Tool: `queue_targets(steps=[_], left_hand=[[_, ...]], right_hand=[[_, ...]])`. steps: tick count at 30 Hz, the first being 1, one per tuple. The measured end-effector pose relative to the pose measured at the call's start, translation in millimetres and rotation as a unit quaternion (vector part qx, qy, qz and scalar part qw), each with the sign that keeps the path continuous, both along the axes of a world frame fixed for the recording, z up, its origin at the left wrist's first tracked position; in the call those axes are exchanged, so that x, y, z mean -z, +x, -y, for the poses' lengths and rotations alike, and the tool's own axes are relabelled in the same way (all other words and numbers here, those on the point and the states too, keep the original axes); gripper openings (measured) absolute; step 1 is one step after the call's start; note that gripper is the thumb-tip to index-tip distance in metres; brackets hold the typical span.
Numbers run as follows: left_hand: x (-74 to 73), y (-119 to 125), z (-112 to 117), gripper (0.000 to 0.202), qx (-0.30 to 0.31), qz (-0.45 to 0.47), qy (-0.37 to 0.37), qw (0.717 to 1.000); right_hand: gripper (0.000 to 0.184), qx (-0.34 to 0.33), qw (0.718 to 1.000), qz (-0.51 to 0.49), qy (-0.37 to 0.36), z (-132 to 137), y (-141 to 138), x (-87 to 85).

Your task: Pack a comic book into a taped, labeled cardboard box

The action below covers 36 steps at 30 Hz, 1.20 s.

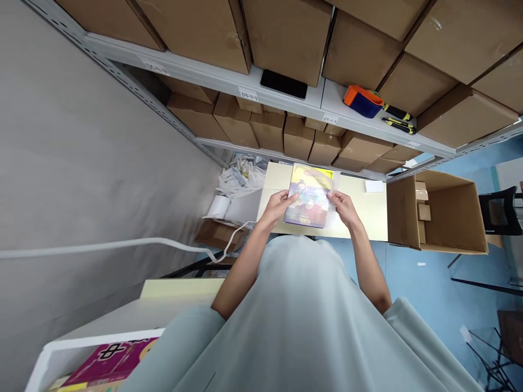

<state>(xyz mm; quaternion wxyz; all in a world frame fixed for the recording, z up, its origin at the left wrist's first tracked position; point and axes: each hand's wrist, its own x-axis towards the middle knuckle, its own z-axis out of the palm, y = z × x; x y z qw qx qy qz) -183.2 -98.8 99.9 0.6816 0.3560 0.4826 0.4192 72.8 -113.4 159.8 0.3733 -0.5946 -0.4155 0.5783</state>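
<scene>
A colourful book-like packet (309, 198), yellow on top and bluish purple below, is held up over the cream table (363, 212). Clear plastic film (333, 215) shows along its right side. My left hand (278, 206) grips the left edge, thumb on the front and fingers behind. On the other side, my right hand (342, 205) pinches the right edge where the film lies. Glare hides part of the cover, and I cannot tell whether it is a book or a flat box.
Shelves with cardboard boxes (286, 32) hang over the table's back; a black phone (284, 84), orange-blue tape dispenser (363, 101) and yellow-black cutters (399, 125) lie there. A large open carton (449, 212) stands right. White crumpled bags (243, 177) and a paper roll (218, 207) sit left.
</scene>
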Motion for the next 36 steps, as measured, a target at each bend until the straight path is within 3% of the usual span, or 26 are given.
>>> queue_targets(steps=[8, 12, 19, 21, 24, 30, 33, 36], left_hand=[[1.1, 15, -14, 0.068, -0.004, -0.023, 0.014, 1.000], [3.9, 20, -25, 0.062, 0.009, -0.053, 0.046, 0.997], [0.8, 26, -43, 0.023, -0.005, -0.131, 0.214, 0.968], [0.3, 28, -43, 0.017, -0.015, -0.142, 0.233, 0.962], [2.8, 31, -41, 0.020, -0.014, -0.166, 0.203, 0.965], [6.4, 30, -37, 0.047, -0.037, -0.149, 0.116, 0.981], [-5.9, 37, -34, 0.042, -0.058, -0.171, 0.116, 0.977], [-28.5, 58, -27, 0.039, -0.063, -0.240, 0.177, 0.952]], right_hand=[[0.061, 0.004, 0.999, -0.040, -0.002, -15, 17, 12.8], [0.056, 0.019, 0.999, -0.023, 0.036, -21, 30, 22.1], [0.041, -0.038, 0.986, -0.023, 0.161, -27, 52, 20.1], [0.039, -0.047, 0.983, -0.029, 0.176, -27, 54, 21.9], [0.042, -0.023, 0.988, -0.014, 0.149, -29, 56, 30.9], [0.053, 0.025, 0.998, -0.006, 0.049, -39, 53, 56.3], [0.055, 0.035, 0.999, -0.035, -0.016, -49, 38, 70.3], [0.047, 0.060, 0.990, -0.093, -0.086, -58, 8, 84.3]])
